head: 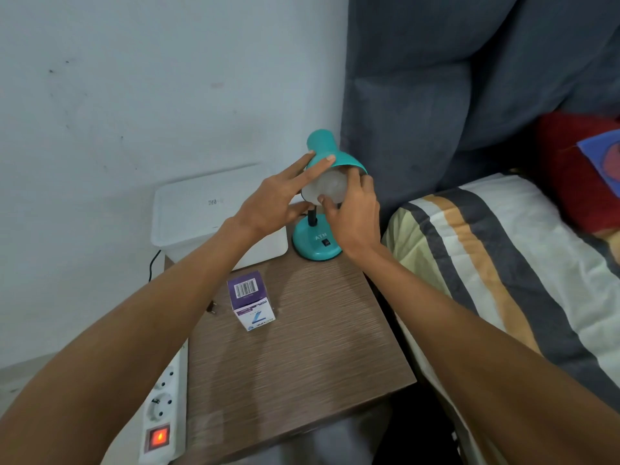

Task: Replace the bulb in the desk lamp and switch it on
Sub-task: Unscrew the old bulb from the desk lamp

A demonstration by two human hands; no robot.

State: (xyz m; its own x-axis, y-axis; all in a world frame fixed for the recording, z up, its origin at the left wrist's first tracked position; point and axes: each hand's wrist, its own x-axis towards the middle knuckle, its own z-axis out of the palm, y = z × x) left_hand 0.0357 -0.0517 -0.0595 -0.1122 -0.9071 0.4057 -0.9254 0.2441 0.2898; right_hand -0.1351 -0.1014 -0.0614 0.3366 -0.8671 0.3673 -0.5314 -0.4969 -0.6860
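Head: hands cup lamp bulb.

Lamp shade: teal, smooth, semi-gloss. Bulb: frosted white, matt. Table: wood-grain, matt, streaked. Bulb box at left edge: printed cardboard. Storage box: white plastic, smooth.

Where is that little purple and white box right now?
In the head view, the purple and white box stands near the left edge of the brown bedside table, in front of the white container and left of the teal lamp's base.
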